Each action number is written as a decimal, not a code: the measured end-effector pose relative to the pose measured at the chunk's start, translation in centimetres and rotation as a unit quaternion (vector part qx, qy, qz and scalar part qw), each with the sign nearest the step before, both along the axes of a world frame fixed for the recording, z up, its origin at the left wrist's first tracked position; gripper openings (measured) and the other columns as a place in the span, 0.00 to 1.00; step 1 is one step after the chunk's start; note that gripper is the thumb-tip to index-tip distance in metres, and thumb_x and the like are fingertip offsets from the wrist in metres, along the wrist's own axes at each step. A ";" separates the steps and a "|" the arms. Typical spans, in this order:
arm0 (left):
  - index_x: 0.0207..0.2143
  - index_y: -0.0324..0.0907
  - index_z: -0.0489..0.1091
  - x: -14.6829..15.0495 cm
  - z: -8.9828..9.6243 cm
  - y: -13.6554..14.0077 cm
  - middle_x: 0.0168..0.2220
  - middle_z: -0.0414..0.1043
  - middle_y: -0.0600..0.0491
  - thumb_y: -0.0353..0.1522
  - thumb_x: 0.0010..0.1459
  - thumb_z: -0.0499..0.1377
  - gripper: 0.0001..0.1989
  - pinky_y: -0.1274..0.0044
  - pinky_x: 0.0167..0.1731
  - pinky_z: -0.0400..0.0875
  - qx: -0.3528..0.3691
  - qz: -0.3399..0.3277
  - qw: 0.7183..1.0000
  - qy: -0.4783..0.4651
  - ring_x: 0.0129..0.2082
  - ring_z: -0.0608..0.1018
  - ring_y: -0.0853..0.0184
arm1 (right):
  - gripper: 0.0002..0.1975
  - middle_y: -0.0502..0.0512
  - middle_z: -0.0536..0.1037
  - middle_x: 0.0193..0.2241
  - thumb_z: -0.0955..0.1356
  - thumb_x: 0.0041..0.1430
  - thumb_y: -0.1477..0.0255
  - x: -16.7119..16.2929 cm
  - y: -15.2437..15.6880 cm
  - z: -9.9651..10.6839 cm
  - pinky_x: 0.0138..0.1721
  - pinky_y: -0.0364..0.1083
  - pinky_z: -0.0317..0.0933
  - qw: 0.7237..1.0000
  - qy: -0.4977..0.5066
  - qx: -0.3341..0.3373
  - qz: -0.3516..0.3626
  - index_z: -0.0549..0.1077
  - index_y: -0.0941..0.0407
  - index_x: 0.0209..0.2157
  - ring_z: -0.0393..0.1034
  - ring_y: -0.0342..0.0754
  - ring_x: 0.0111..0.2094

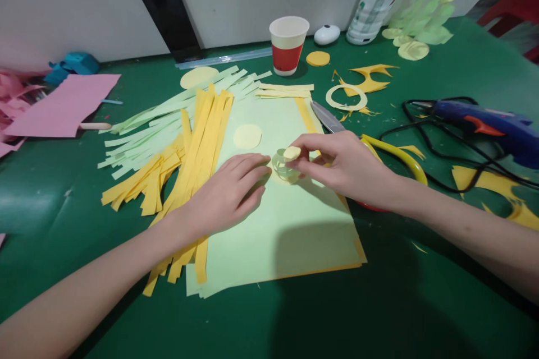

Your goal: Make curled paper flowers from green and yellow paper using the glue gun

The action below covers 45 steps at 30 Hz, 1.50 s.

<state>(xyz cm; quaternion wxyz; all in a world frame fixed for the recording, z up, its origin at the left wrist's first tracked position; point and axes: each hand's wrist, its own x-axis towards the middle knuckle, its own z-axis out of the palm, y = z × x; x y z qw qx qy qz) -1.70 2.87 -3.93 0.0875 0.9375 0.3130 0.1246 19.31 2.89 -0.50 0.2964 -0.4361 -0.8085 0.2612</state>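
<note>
Between the thumb and fingers of my right hand (337,162) is a small pale-yellow paper bud (292,153). Right by it, green paper loops (280,164) stand over a pale-yellow disc; whether bud and loops are joined I cannot tell. My left hand (231,190) lies with fingers stretched out, fingertips close to the loops. Under both hands spreads a stack of light green sheets (248,252), with a loose pale-yellow paper circle (247,136) on it. Yellow paper strips (206,140) cross the stack's left side, partly beneath my left hand and forearm.
Scissors (374,148) lie beneath my right wrist; a blue glue gun (484,123) with its cable is farther right. A paper cup (289,45) and a bottle (373,11) stand at the back. Green paper flowers (433,17) stand back right, pink paper (63,106) lies left.
</note>
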 end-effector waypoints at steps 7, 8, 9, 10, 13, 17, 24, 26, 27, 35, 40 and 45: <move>0.47 0.36 0.64 0.0 0.0 0.0 0.50 0.66 0.43 0.31 0.63 0.47 0.13 0.63 0.51 0.65 0.010 0.000 1.000 0.002 0.53 0.66 0.59 | 0.05 0.46 0.69 0.18 0.65 0.53 0.77 -0.1 0.2 0.1 0.19 0.37 0.50 1.000 -0.009 -0.001 -0.005 0.68 0.58 0.24 0.56 0.36 0.19; 0.47 0.36 0.64 0.0 0.0 0.0 0.50 0.66 0.43 0.31 0.63 0.47 0.14 0.63 0.52 0.65 0.010 0.000 1.000 0.003 0.53 0.66 0.59 | 0.06 0.46 0.68 0.17 0.65 0.54 0.77 -0.1 0.2 0.1 0.19 0.37 0.51 1.000 -0.011 -0.003 -0.002 0.68 0.58 0.24 0.56 0.36 0.19; 0.47 0.36 0.64 0.0 0.0 0.0 0.50 0.66 0.43 0.31 0.63 0.47 0.14 0.63 0.52 0.65 0.011 0.000 1.000 0.005 0.53 0.66 0.59 | 0.06 0.46 0.68 0.17 0.65 0.54 0.77 -0.1 0.2 0.1 0.19 0.37 0.51 1.000 -0.011 -0.008 0.000 0.67 0.58 0.24 0.56 0.36 0.19; 0.47 0.36 0.64 0.0 0.0 0.0 0.50 0.66 0.43 0.31 0.63 0.46 0.14 0.63 0.51 0.65 0.011 0.001 1.000 0.006 0.53 0.66 0.59 | 0.06 0.46 0.68 0.18 0.64 0.54 0.77 -0.1 0.1 0.1 0.19 0.37 0.52 1.000 -0.011 -0.013 0.003 0.67 0.58 0.23 0.56 0.36 0.19; 0.48 0.37 0.63 0.0 0.0 0.0 0.51 0.65 0.44 0.31 0.63 0.46 0.13 0.62 0.51 0.65 0.011 0.000 1.000 0.006 0.53 0.66 0.59 | 0.07 0.47 0.69 0.18 0.64 0.54 0.76 -0.1 0.0 0.0 0.21 0.38 0.54 0.999 -0.013 -0.031 0.008 0.66 0.58 0.23 0.57 0.37 0.20; 0.48 0.37 0.63 -0.1 -0.1 -0.1 0.51 0.65 0.44 0.31 0.63 0.47 0.13 0.62 0.51 0.65 0.009 -0.002 1.000 0.005 0.54 0.65 0.59 | 0.07 0.48 0.70 0.19 0.63 0.54 0.75 0.0 -0.1 0.0 0.21 0.38 0.55 0.999 -0.012 -0.036 0.006 0.66 0.57 0.23 0.58 0.38 0.20; 0.47 0.36 0.63 0.0 -0.1 -0.1 0.50 0.66 0.44 0.31 0.63 0.47 0.13 0.63 0.52 0.65 0.013 -0.003 1.000 0.001 0.53 0.65 0.59 | 0.08 0.47 0.68 0.18 0.64 0.53 0.76 -0.1 0.0 0.1 0.20 0.38 0.53 1.000 -0.009 -0.022 0.001 0.65 0.57 0.22 0.57 0.37 0.19; 0.47 0.36 0.63 0.0 -0.2 -0.1 0.50 0.66 0.44 0.31 0.63 0.47 0.13 0.63 0.52 0.64 0.014 -0.003 1.000 -0.001 0.53 0.65 0.60 | 0.08 0.47 0.67 0.17 0.64 0.53 0.76 -0.1 0.0 0.1 0.19 0.38 0.52 1.000 -0.008 -0.013 0.001 0.65 0.57 0.21 0.56 0.37 0.19; 0.47 0.36 0.63 0.0 -0.2 -0.1 0.50 0.66 0.44 0.31 0.63 0.47 0.13 0.64 0.52 0.64 0.013 -0.004 1.000 -0.001 0.53 0.65 0.60 | 0.08 0.47 0.67 0.16 0.64 0.53 0.76 -0.1 0.0 0.1 0.19 0.38 0.51 1.000 -0.008 -0.009 0.001 0.65 0.57 0.21 0.55 0.37 0.19; 0.47 0.36 0.63 -0.1 -0.1 0.0 0.50 0.66 0.44 0.30 0.63 0.47 0.13 0.64 0.52 0.64 0.013 -0.004 1.000 -0.003 0.53 0.65 0.60 | 0.07 0.46 0.66 0.17 0.64 0.53 0.77 0.0 0.0 0.0 0.19 0.37 0.51 1.000 -0.006 -0.005 0.004 0.65 0.58 0.22 0.54 0.36 0.19; 0.47 0.35 0.64 -0.1 -0.1 0.0 0.50 0.66 0.44 0.30 0.63 0.47 0.13 0.64 0.52 0.64 0.013 -0.004 1.000 0.000 0.53 0.65 0.60 | 0.08 0.46 0.65 0.16 0.64 0.53 0.77 0.0 -0.1 0.1 0.19 0.37 0.51 1.000 -0.008 -0.016 0.003 0.65 0.58 0.21 0.54 0.36 0.19; 0.47 0.36 0.64 -0.1 0.0 -0.1 0.50 0.66 0.45 0.30 0.63 0.47 0.13 0.65 0.53 0.64 0.011 -0.003 1.000 0.004 0.53 0.65 0.61 | 0.08 0.46 0.66 0.17 0.64 0.55 0.74 0.0 0.1 -0.1 0.20 0.36 0.51 1.000 -0.001 -0.029 0.010 0.67 0.59 0.23 0.54 0.36 0.20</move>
